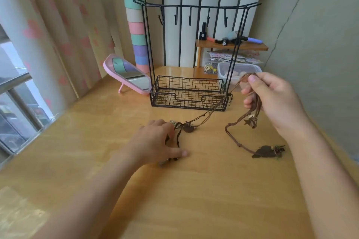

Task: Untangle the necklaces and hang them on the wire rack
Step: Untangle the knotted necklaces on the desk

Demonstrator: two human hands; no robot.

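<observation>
Our right hand (272,101) pinches the necklaces (251,121) by their cords just right of the wire rack (188,91) — our left hand (155,141) lies flat, pinning the tangle to the bench (194,190) before the rack. Limp, light cord — we'd take it near the knots.

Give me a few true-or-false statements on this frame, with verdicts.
1. The right hand pinches the necklaces, lifting part of them off the table. True.
2. One necklace already hangs on the rack. False: the hooks of the rack are all bare.
3. The left hand rests on the table over part of the necklaces. True.
4. The pink mirror stands to the right of the rack. False: the mirror stands to its left.
</observation>
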